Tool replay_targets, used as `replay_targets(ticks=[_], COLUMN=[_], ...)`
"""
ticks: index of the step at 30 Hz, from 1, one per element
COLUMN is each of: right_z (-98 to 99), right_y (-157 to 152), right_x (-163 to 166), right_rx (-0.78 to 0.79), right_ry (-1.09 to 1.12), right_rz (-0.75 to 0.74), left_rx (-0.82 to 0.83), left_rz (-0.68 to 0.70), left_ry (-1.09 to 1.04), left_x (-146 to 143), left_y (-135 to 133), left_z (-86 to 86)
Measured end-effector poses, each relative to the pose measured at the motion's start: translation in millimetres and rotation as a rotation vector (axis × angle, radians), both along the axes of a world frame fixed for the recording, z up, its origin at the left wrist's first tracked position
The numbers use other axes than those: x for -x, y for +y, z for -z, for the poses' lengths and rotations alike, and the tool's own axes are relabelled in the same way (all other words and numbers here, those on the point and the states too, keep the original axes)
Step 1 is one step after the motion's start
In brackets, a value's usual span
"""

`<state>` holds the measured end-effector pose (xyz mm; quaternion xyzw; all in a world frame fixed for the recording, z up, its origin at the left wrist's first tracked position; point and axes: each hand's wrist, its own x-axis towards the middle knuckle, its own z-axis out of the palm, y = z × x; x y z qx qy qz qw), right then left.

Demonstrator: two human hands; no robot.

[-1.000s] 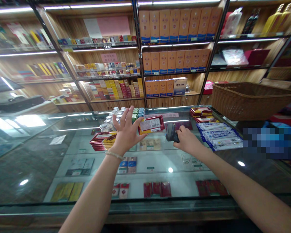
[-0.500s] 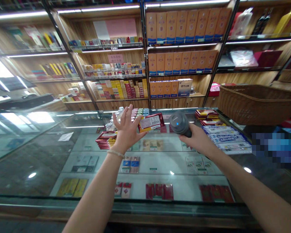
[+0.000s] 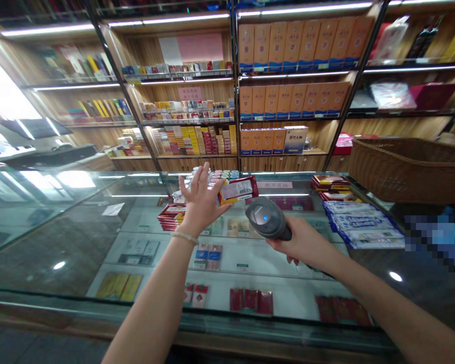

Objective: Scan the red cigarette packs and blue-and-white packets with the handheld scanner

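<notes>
My left hand (image 3: 200, 202) is raised above the glass counter, fingers spread, holding a red carton (image 3: 238, 190) by its left end; the carton's white barcode label faces me. My right hand (image 3: 303, 242) grips a grey handheld barcode scanner (image 3: 267, 219) just below and right of the carton, its head turned toward me with a small blue light showing. A stack of red cartons (image 3: 171, 215) lies on the counter beside my left wrist.
The glass counter (image 3: 79, 227) has cigarette packs displayed under it. More red cartons (image 3: 328, 183) and blue-white cartons (image 3: 360, 224) lie at the right, next to a wicker basket (image 3: 409, 164). Small jars (image 3: 212, 177) stand behind my left hand. Stocked shelves (image 3: 284, 101) fill the back wall.
My right hand has pulled the scanner back toward me and down, turning its head to face me. The left hand still holds the carton up in the same pose.
</notes>
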<state>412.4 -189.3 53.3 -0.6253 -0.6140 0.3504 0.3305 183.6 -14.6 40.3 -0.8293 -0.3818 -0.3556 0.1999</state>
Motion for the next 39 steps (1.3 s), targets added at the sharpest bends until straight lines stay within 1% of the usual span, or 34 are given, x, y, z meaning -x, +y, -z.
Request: replay_targets(ticks=[8, 19, 29, 34, 36, 39], right_z=[-0.4, -3.4, -6.0, -5.3, -1.8, 6.3], right_y=[1.3, 1.1, -1.3, -0.7, 1.0, 5.6], right_x=[-2.2, -1.0, 0.6, -1.3, -3.6, -9.5], right_rx=[-0.003, 0.012, -0.033, -0.108, -0.174, -0.316], right_ry=[-0.013, -0.024, -0.105, -0.152, -0.172, -0.212], right_rz=[0.022, 0.03, 0.05, 0.035, 0.031, 0.036], left_rx=[-0.028, -0.005, -0.002, -0.007, -0.01, -0.01], left_rz=[-0.001, 0.006, -0.011, -0.022, -0.022, -0.024], left_ry=[0.003, -0.001, 0.008, 0.018, 0.02, 0.025], left_x=[1.6, 1.3, -0.3, 0.4, 0.5, 0.4], left_y=[3.2, 3.7, 1.7, 3.4, 4.0, 3.9], left_z=[1.5, 1.7, 0.1, 1.4, 2.0, 1.8])
